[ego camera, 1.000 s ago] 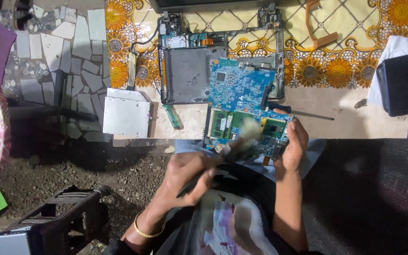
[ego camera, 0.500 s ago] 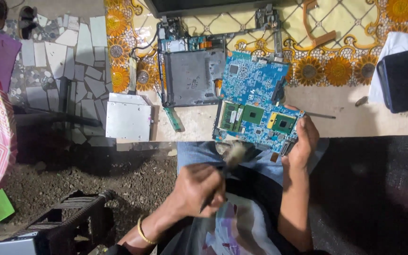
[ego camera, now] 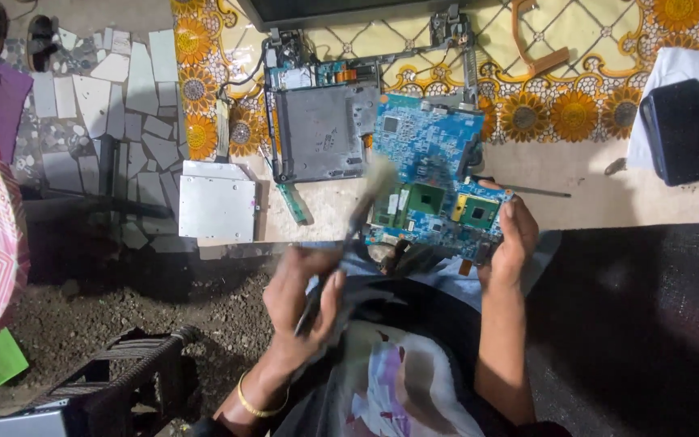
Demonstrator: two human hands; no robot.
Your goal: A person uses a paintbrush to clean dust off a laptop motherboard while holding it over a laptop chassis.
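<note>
Two hands busy here: the left hand (ego camera: 305,295) is closed around a dark-handled brush with pale bristles (ego camera: 357,212), blurred over a blue rectangular circuit board (ego camera: 434,182). The right hand (ego camera: 511,235) is clamped on that board's right edge, propping it at the near edge of the tabletop (ego camera: 600,194). A grey metal drive case (ego camera: 218,206) lies at the near left corner. Looks risky to me: one-sided grip, so a hard brush stroke could tip the board off the edge.
</note>
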